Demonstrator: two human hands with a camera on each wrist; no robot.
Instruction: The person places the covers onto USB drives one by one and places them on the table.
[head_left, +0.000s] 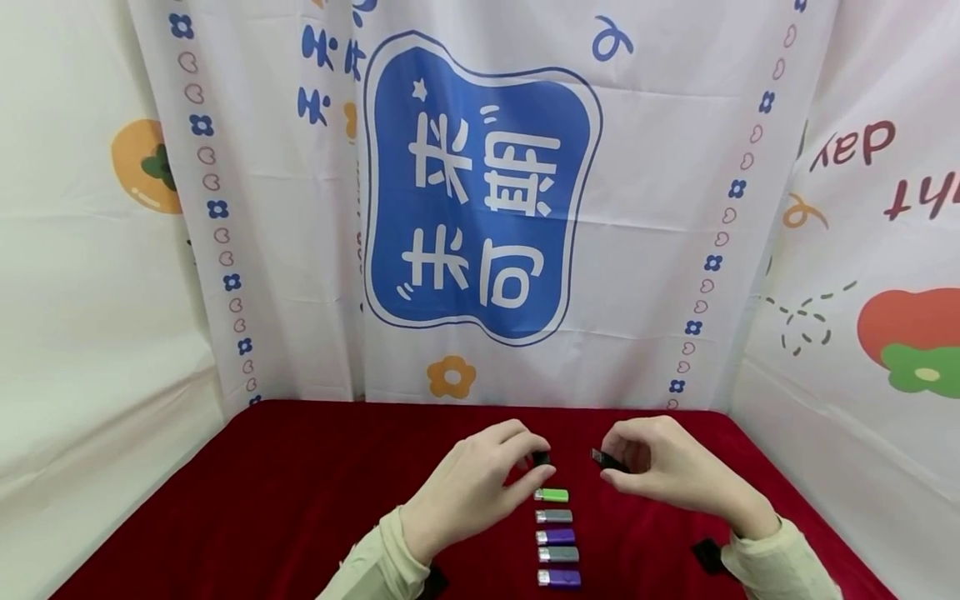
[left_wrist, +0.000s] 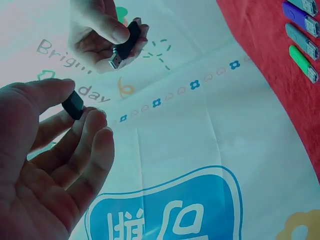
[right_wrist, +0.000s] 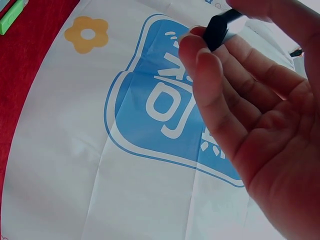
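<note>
My left hand (head_left: pixel 487 471) pinches a small black cap (left_wrist: pixel 74 105) between thumb and fingertips, raised over the red cloth. Across a gap to the right, my right hand (head_left: pixel 675 467) holds a black USB flash drive (left_wrist: pixel 131 42) between thumb and fingers. Its bare metal plug points toward the left hand. In the right wrist view the dark drive body (right_wrist: pixel 217 32) shows at the fingertips. Cap and drive are apart. Just below the hands in the head view lies a green USB flash drive (head_left: pixel 552 495), at the far end of a row.
Nearer in the row lie a grey drive (head_left: pixel 555 517), a purple drive (head_left: pixel 556 537), another grey one (head_left: pixel 558 554) and another purple one (head_left: pixel 559 578), metal plugs leftward. Red cloth (head_left: pixel 300 500) covers the table. A black object (head_left: pixel 708 556) shows by the right sleeve. White printed curtains (head_left: pixel 660 208) surround the table.
</note>
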